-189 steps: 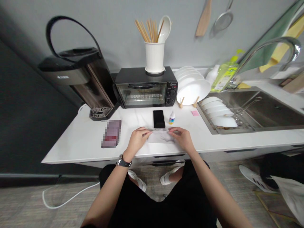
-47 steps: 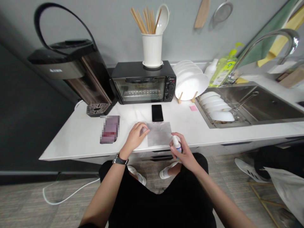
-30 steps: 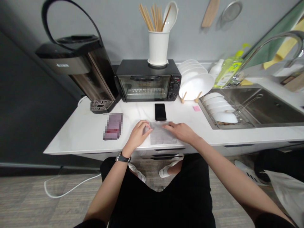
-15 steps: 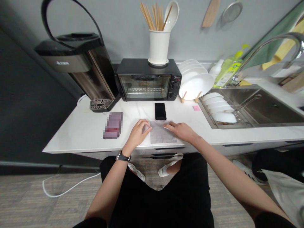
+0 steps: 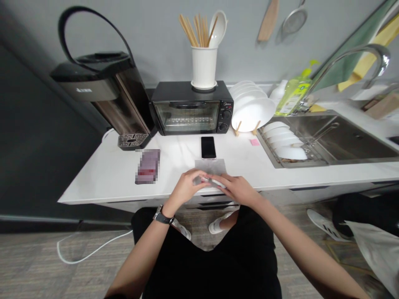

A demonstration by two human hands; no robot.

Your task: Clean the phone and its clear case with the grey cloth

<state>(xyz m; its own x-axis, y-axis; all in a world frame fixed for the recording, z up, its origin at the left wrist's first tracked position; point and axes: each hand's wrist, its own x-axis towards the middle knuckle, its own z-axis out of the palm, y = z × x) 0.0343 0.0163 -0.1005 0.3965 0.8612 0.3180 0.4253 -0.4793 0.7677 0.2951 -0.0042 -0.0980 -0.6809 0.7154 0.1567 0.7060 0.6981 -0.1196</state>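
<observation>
A thin grey cloth (image 5: 211,166) lies flat on the white counter (image 5: 106,178), just in front of a black phone (image 5: 208,147) lying face up. My left hand (image 5: 186,187) and my right hand (image 5: 234,189) meet at the cloth's near edge. The fingers of both are pinched together on that edge. A small pale strip shows between the fingertips; I cannot tell whether it is the lifted cloth edge or something else. A watch is on my left wrist.
Behind the phone stands a black toaster oven (image 5: 190,112) with a white utensil holder (image 5: 204,66) on top. A water dispenser (image 5: 104,97) is at left, and a blurred flat object (image 5: 147,166) lies nearby. Plates (image 5: 252,112), the sink (image 5: 336,139) and a pink note (image 5: 254,142) are at right.
My right hand held a small bottle 1.6 s ago, then lay flat on the cloth without it. Both hands have now drawn back to the cloth's near edge and pinched it.
</observation>
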